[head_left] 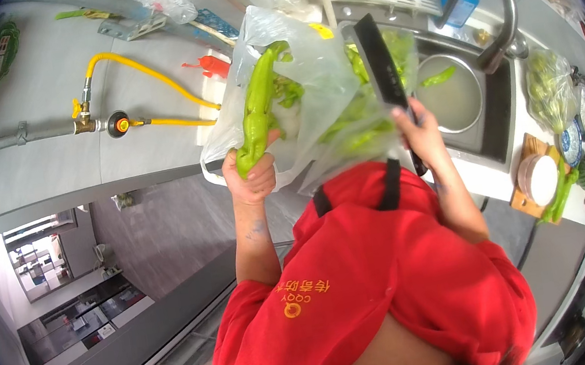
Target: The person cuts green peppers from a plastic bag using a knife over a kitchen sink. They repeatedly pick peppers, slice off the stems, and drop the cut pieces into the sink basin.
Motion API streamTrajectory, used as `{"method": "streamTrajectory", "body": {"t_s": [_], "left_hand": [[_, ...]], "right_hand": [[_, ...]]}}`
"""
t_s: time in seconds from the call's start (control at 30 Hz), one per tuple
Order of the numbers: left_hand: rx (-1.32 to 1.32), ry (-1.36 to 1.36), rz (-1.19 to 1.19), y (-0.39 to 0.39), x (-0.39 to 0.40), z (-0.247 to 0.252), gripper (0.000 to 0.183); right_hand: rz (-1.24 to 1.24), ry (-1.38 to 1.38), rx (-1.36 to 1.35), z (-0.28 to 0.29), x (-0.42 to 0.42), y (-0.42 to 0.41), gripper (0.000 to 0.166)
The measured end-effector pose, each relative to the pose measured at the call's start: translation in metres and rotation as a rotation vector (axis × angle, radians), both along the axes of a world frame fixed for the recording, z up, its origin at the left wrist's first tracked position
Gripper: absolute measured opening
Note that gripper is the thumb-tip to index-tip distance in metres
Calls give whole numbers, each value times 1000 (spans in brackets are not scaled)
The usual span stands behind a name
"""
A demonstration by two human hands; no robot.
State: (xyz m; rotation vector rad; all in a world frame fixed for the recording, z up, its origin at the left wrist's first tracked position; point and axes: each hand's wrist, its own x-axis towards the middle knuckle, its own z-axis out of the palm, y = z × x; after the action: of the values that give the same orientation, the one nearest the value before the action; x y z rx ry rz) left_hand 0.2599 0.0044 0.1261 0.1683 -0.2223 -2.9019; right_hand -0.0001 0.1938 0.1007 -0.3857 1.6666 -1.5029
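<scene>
A long green pepper (258, 104) stands upright in my left hand (252, 179), gripped at its lower end. Behind it, a white plastic bag (318, 63) lies partly open with green scraps (289, 91) inside. My right hand (421, 129) is closed on the handle of a dark-bladed kitchen knife (380, 63), blade pointing away from me. Beside and beneath the knife is a clear bag of green peppers (354, 124), partly covered by the white bag. To the right, a piece of green pepper (439, 76) lies in a round metal basin (454, 106) of cloudy water in the sink.
A dark faucet (504, 5) arches over the sink (500, 122). On the right counter are a bag of greens (550, 87), stacked white bowls (539, 180) on a wooden board (525, 201), and more green peppers (563, 194). Yellow gas hoses (145, 71) run along the left wall.
</scene>
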Motion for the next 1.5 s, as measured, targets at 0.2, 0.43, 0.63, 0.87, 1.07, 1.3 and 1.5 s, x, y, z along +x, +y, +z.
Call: {"method": "streamTrajectory", "body": {"t_s": [0.2,0.43,0.63,0.87,1.07,1.3,1.5], "left_hand": [[128,242,-43,15,-17,21,55],[144,468,-115,30,-34,21,51],[218,578,-134,55,-48,26,46],[222,618,-110,80,-55,33,41],[-174,-82,105,98,-31,31,39],[199,465,-167,102,-29,-3,47],[540,665,-172,129,-67,14,19]], "right_hand": [[15,-46,-9,6,-3,2,27],[79,0,-21,-1,-8,7,26],[132,12,-26,3,-12,10,29],[202,12,-49,-2,-18,15,29],[188,-37,-47,-2,-24,17,25],[180,-25,-37,-2,-30,17,26],[145,-60,-52,-2,-27,18,26]]}}
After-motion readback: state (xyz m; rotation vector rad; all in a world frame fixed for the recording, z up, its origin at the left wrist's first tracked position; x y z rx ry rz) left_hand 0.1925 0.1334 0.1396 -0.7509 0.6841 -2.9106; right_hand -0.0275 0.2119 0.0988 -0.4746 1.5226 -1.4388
